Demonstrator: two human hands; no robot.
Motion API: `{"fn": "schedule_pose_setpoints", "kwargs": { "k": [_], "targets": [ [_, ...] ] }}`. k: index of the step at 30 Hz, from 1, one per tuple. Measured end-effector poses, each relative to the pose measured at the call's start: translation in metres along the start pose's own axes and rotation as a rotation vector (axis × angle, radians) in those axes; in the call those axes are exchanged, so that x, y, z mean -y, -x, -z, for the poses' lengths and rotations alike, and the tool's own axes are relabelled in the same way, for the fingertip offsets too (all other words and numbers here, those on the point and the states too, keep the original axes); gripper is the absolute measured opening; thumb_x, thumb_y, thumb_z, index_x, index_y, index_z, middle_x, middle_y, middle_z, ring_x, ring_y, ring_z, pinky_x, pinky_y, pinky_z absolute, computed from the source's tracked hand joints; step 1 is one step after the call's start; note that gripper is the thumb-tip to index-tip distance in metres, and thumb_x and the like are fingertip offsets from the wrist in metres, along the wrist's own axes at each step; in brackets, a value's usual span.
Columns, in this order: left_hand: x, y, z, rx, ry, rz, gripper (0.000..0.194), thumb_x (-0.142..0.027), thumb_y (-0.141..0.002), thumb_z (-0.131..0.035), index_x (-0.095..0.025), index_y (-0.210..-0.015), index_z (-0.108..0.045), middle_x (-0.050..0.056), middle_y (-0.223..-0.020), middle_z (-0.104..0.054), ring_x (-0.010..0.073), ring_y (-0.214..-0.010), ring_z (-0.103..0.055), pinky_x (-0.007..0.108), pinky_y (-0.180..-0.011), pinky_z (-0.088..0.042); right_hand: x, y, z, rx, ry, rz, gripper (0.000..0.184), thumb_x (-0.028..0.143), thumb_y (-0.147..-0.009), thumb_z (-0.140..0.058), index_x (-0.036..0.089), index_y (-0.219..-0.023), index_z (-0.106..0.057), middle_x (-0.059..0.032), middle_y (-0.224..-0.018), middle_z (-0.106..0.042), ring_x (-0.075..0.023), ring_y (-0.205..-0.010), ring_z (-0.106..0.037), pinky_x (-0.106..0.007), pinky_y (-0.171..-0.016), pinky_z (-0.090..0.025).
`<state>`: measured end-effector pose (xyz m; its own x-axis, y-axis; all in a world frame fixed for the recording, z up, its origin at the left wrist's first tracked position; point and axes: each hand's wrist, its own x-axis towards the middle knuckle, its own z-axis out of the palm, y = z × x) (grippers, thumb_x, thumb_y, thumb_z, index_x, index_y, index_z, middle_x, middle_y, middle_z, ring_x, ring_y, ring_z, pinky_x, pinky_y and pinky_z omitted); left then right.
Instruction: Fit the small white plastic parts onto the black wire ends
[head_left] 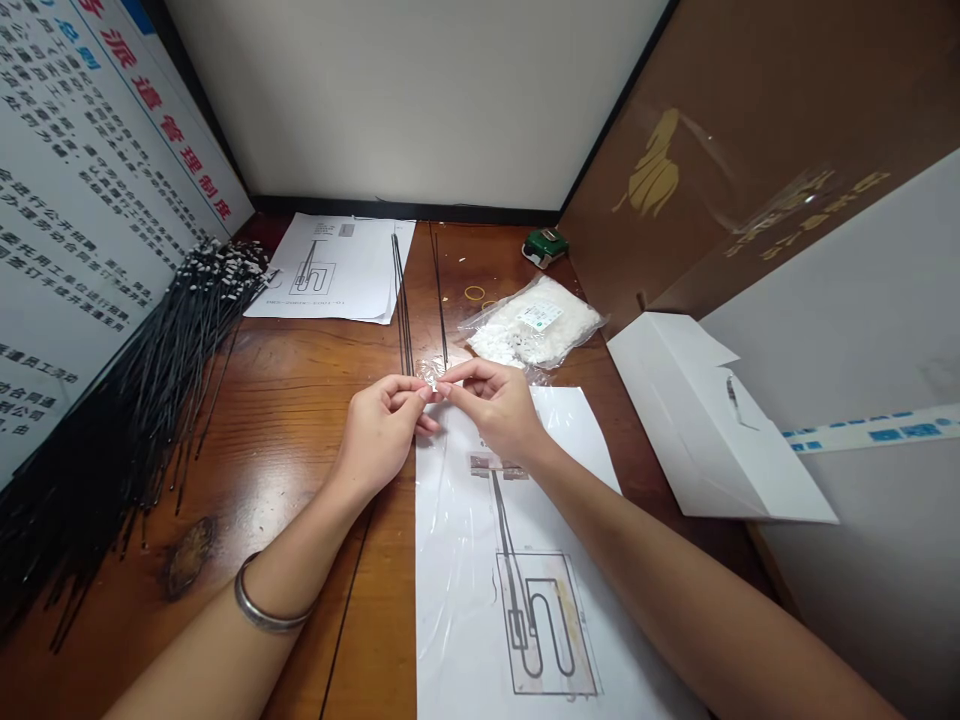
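Observation:
My left hand point(384, 432) and my right hand point(491, 405) meet above the top edge of a plastic-covered drawing sheet point(457, 560). Thumb and forefinger of each are pinched together, almost tip to tip. What they hold between them is too small and hidden to name. Just beyond the fingers, several thin black wires point(403, 310) run away from me, and another dark strand point(439, 300) lies to their right. Whether the wires touch my fingers I cannot tell. A small piece of clear plastic point(429, 368) shows behind the fingertips.
A large bundle of black wires with white ends point(172, 350) lies at left. Toward the back are a printed sheet point(330, 275), a clear bag of small white pieces point(536, 325), rubber bands point(474, 293) and a green tape measure point(544, 247). A white folded box point(697, 420) stands right.

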<state>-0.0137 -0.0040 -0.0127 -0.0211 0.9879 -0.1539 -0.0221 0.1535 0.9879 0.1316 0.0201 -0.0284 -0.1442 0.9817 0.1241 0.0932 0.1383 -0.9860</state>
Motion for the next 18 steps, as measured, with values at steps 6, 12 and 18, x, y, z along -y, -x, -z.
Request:
{"fn": "schedule_pose_setpoints", "kwargs": {
  "k": [6,12,18],
  "targets": [
    [0.0018,-0.0004,0.0004,-0.007,-0.02,-0.008,0.019,-0.031,-0.077,-0.066,-0.013,-0.081,-0.062,0.004,-0.069,-0.069,0.0127,-0.054,-0.065,0.022,-0.052,-0.052,0.0005,0.0005,-0.0009,-0.024,0.001,-0.022,0.011,0.028,-0.073,-0.071,0.018,-0.072,-0.069,-0.0006,-0.059,-0.059,-0.0102,-0.052,-0.049,-0.024,-0.043,-0.03],
    [0.0002,0.0003,-0.0009,-0.013,0.021,-0.02,0.015,-0.026,-0.077,-0.066,-0.011,-0.079,-0.063,0.003,-0.072,-0.067,0.0104,-0.053,-0.063,0.02,-0.052,-0.052,0.0012,0.001,-0.0013,-0.026,-0.005,-0.018,0.01,0.028,-0.072,-0.071,0.018,-0.072,-0.069,-0.0011,-0.061,-0.061,-0.0106,-0.053,-0.051,-0.024,-0.043,-0.031],
    [-0.0012,0.0008,-0.002,-0.029,0.026,-0.008,0.014,-0.024,-0.076,-0.066,-0.011,-0.078,-0.063,0.003,-0.07,-0.067,0.0104,-0.053,-0.063,0.021,-0.053,-0.052,0.0018,0.0012,-0.0014,-0.021,0.02,0.003,0.012,0.029,-0.073,-0.071,0.018,-0.071,-0.069,-0.0015,-0.064,-0.062,-0.0104,-0.053,-0.051,-0.024,-0.043,-0.031]
  ]
}}
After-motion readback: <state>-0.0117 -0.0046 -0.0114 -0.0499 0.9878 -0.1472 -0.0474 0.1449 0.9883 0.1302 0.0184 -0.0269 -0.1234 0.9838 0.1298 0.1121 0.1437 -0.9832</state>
